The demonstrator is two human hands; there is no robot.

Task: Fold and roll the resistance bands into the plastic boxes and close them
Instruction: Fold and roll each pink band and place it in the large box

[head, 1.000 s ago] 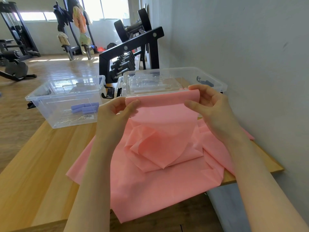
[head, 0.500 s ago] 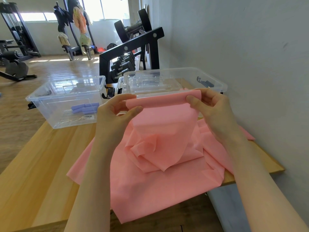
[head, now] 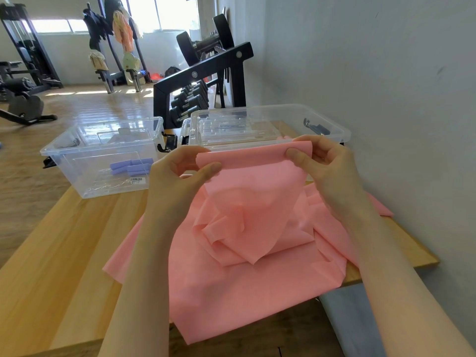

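Thin matte pink resistance band (head: 257,202), my left hand (head: 177,176) and right hand (head: 327,166) pinching its folded top edge, rest crumpled on the wooden table (head: 64,240)

A band (head: 247,253) is spread on the table (head: 64,253), its near edge hung over the front. Its top edge is held up between the left hand (head: 177,176) and right hand (head: 327,166). Behind it two boxes are set: the left box (head: 103,155), with rolls (head: 131,166) inside, and the right box (head: 268,124), against the wall (head: 373,99). A dumbbell rack (head: 203,83) is placed behind the boxes.
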